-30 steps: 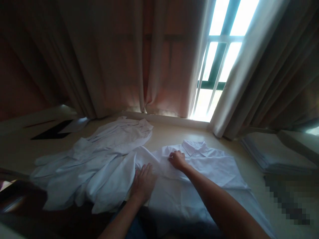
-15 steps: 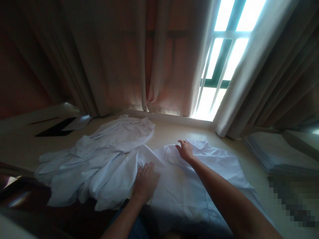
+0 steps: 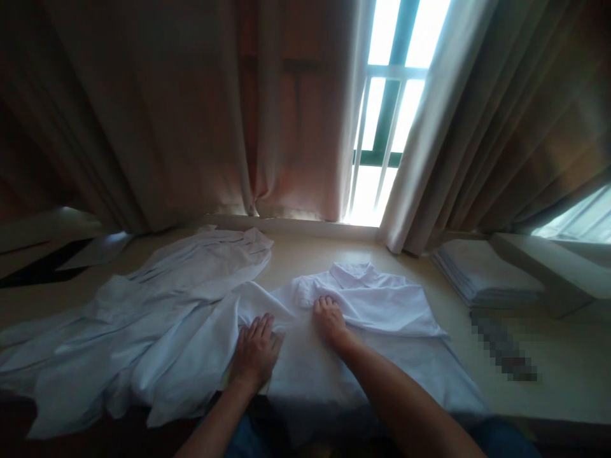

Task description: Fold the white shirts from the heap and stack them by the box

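Pale tabletop bears the white shirt, one sleeve folded across. The left hand rests at its edge, fingers slightly spread; the right hand touches the sleeve, fingers bent, whether pinching I cannot tell.

Bright green-framed window between long, dim curtains, behind a pale tabletop.
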{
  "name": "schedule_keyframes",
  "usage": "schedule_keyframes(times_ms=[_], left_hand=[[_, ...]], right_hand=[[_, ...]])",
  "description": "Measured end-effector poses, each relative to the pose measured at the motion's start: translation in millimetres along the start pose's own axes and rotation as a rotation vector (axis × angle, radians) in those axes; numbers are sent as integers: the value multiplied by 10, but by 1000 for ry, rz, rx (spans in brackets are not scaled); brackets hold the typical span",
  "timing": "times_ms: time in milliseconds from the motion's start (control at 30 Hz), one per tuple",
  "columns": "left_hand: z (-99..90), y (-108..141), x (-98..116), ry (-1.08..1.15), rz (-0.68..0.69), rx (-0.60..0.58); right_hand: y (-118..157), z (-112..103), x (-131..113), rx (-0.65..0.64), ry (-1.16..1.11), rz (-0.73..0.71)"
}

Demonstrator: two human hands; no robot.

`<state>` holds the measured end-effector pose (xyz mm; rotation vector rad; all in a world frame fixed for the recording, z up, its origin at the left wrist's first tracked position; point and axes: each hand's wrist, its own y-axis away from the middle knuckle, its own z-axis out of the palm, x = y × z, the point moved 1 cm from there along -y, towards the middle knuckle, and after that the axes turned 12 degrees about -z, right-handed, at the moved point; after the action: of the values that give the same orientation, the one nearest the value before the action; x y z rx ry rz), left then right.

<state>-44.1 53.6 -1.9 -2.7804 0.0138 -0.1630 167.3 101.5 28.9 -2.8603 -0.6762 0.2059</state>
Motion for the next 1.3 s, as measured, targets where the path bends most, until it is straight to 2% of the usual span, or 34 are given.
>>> schedule_keyframes(times_ms=[167, 333, 467, 533, 600, 733, 833, 933, 1033, 1167, 1300], left_hand=[[9, -1, 1, -15, 11, -7], [7, -11, -1, -11, -2, -23], [-10, -15, 3, -17, 10, -15], [-16, -15, 7, -11, 13, -6], [-20, -12, 13, 3, 10, 1], [-40, 4, 32, -4, -31, 15], [-83, 18, 54, -32, -69, 38], [-142, 24, 75, -30, -103, 54], [-191, 26, 83, -36, -143, 66], [-204, 34, 74, -65, -178, 116], [-170, 44, 58, -64, -203, 166]], right_hand=[[-19, -87, 4, 48, -45, 3], [120, -153, -68, 35, -128, -134], [149, -226, 91, 155, -155, -4], [118, -263, 181, 123, -146, 37], [59, -291, 200, 57, -145, 8], [-99, -265, 2, 3, -184, -70], [-168, -142, -182, -64, -235, -86], [-157, 1, -250, -120, -258, -70], [-134, 72, -238, -121, -253, -65], [-151, 45, -229, -146, -254, -59], [-147, -70, -189, -43, -209, -21]])
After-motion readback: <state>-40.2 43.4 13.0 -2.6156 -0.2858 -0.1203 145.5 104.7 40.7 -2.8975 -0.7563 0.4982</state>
